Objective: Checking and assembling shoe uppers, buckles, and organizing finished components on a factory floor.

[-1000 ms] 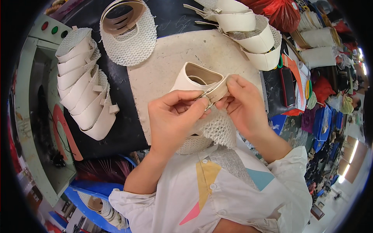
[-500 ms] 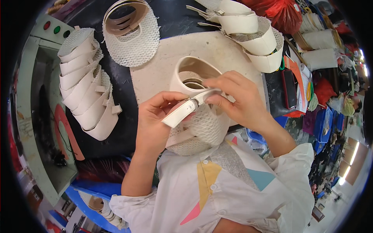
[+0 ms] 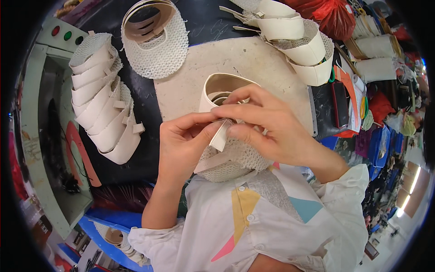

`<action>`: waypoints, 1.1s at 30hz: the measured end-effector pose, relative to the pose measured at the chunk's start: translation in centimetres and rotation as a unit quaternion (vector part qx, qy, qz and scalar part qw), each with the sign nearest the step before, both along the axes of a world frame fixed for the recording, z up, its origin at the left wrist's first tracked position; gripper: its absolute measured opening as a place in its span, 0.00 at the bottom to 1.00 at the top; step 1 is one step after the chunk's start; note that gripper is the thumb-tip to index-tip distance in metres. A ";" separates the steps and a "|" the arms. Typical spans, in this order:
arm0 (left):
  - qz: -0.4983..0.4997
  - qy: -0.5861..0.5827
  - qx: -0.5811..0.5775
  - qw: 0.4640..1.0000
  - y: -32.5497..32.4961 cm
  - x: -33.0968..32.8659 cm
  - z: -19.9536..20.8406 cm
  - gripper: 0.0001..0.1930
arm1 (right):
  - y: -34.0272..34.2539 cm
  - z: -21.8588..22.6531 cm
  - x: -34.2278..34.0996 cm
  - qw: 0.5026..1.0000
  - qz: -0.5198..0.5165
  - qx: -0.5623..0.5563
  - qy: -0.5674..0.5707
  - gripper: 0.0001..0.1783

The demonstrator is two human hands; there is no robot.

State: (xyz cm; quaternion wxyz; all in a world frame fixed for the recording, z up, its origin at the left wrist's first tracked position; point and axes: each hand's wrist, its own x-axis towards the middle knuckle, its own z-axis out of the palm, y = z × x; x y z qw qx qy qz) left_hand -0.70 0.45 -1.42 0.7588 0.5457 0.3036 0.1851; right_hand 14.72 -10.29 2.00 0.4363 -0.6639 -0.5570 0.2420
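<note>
In front of my chest is a cream shoe upper (image 3: 244, 158) with a woven mesh front and a smooth leather band curving up at the back. My left hand (image 3: 179, 143) pinches the upper's narrow white strap (image 3: 220, 137) near its buckle, which the fingers mostly hide. From the other side my right hand (image 3: 278, 127) closes thumb and fingers on the same strap, right beside my left fingertips. The strap's squared end points down toward my shirt. Part of the back band shows beyond my fingers.
Nested shoe uppers (image 3: 102, 99) lie in a row at left, with another mesh upper (image 3: 156, 54) at the back. More uppers (image 3: 312, 54) are stacked at the back right, near a red plastic bag (image 3: 333, 20) and a dark phone-shaped object (image 3: 338, 104). Beneath my work lies a pale board (image 3: 181, 86).
My right hand has moved left and down over the strap, closing on it near my left fingers. The strap end now hangs more steeply, and the buckle is mostly covered.
</note>
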 end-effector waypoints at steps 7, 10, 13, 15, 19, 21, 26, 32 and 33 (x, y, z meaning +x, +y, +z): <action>-0.019 -0.033 -0.127 0.991 0.4 -0.2 0.0 0.06 | -0.5 -0.9 0.8 0.999 0.004 -0.034 0.032 0.12; -0.042 -0.071 -0.208 0.975 0.3 -0.6 -1.1 0.06 | -0.4 -1.4 1.0 0.996 0.020 -0.047 0.077 0.10; -0.043 -0.086 -0.224 0.970 0.5 -0.7 -1.4 0.05 | -0.4 -1.1 0.9 0.994 0.026 -0.069 0.084 0.11; -0.047 -0.063 -0.212 0.974 0.6 -0.7 -1.3 0.05 | -0.5 -1.1 1.0 0.996 0.025 -0.071 0.052 0.12; -0.034 0.015 -0.128 0.991 0.5 -0.5 -0.2 0.07 | -0.5 -1.7 0.9 0.993 0.003 -0.033 -0.113 0.13; -0.021 0.031 -0.087 0.996 0.3 -0.5 0.3 0.09 | -0.4 -1.3 0.3 0.992 -0.005 -0.021 -0.122 0.11; -0.013 0.033 -0.045 0.998 0.0 -0.5 1.2 0.09 | 0.4 0.5 -0.3 0.992 0.080 -0.047 0.088 0.09; 0.007 0.026 -0.084 0.996 -0.6 -0.3 1.0 0.10 | 0.0 -0.7 -0.6 0.998 0.011 -0.047 0.030 0.09; 0.010 0.025 -0.102 0.994 -0.7 -0.4 1.0 0.10 | 0.0 -0.7 -0.6 0.999 0.007 -0.050 0.017 0.09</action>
